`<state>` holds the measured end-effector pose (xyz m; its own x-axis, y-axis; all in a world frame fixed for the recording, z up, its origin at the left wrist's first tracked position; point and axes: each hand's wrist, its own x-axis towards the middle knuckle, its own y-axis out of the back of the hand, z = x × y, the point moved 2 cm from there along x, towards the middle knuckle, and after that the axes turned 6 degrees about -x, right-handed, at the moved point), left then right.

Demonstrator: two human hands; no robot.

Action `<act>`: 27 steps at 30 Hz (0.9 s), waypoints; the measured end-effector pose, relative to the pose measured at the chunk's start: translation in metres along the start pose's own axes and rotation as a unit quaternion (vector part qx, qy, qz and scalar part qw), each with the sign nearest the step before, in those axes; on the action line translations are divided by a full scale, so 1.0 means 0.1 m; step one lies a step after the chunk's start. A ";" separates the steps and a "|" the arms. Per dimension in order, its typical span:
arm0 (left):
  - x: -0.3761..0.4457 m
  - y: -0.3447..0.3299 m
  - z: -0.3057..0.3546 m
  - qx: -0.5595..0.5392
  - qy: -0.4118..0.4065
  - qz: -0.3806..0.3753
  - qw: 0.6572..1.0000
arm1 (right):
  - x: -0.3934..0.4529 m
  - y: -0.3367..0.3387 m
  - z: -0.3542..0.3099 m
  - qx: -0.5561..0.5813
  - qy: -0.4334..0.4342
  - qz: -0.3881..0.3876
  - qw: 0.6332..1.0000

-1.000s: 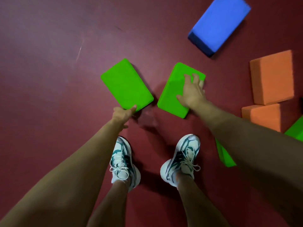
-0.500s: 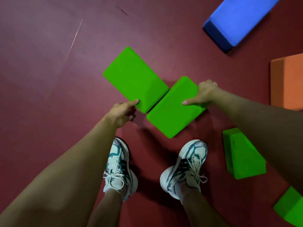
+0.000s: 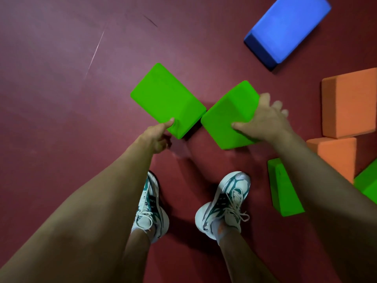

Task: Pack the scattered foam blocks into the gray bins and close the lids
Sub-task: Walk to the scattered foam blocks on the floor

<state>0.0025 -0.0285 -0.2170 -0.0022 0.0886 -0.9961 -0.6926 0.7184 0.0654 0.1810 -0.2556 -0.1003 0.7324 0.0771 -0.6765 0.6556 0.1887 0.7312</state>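
Two bright green foam blocks hang just above the dark red floor in front of my feet. My left hand (image 3: 158, 135) grips the near corner of the left green block (image 3: 165, 99), thumb on top. My right hand (image 3: 263, 119) grips the right green block (image 3: 228, 115) at its right side, thumb on the top face and fingers round the far edge. The two blocks almost touch at their inner corners. No gray bin is in view.
A blue block (image 3: 289, 27) lies at the top right. Two orange blocks (image 3: 348, 101) (image 3: 336, 156) stand at the right edge. A third green block (image 3: 283, 188) stands by my right shoe (image 3: 224, 203), and another green piece (image 3: 367, 182) shows at the right edge.
Both green blocks have been raised off the floor and tilted. My right hand has shifted to grip the right block's side, and the blocks have parted slightly.
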 end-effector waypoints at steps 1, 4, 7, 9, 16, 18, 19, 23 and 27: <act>0.04 -0.03 -0.05 -0.017 0.005 -0.008 1.000 | -0.01 0.05 -0.03 0.009 -0.005 0.034 0.999; 0.11 -0.19 -0.17 -0.075 0.007 -0.023 0.997 | -0.12 -0.10 -0.26 -0.005 -0.008 0.082 0.997; 0.14 -0.29 -0.12 -0.121 0.001 -0.035 0.992 | -0.27 -0.35 -0.33 -0.017 -0.013 0.125 0.992; 0.14 -0.29 -0.06 -0.133 0.019 -0.031 0.991 | -0.35 -0.43 -0.28 -0.019 -0.026 0.117 0.993; 0.02 -0.35 0.17 -0.094 0.047 -0.067 0.992 | -0.39 -0.45 -0.36 -0.017 -0.048 0.124 0.991; 0.09 -0.43 0.15 -0.118 0.046 -0.100 0.987 | -0.41 -0.49 -0.36 -0.028 -0.051 0.135 0.989; 0.16 -0.47 0.12 -0.151 0.036 -0.113 0.981 | -0.41 -0.51 -0.35 -0.031 -0.050 0.137 0.989; 0.36 -0.58 0.02 -0.229 0.000 -0.131 0.965 | -0.35 -0.48 -0.29 -0.035 -0.054 0.127 0.990; 0.10 -0.43 0.01 -0.163 -0.012 -0.133 0.978 | -0.36 -0.41 -0.30 -0.031 -0.037 0.112 0.993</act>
<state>0.0324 -0.0578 -0.2292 0.2230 -0.0517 -0.9735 -0.8592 0.4612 -0.2213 0.1223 -0.2366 -0.1088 0.8716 0.0516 -0.4874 0.4639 0.2344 0.8543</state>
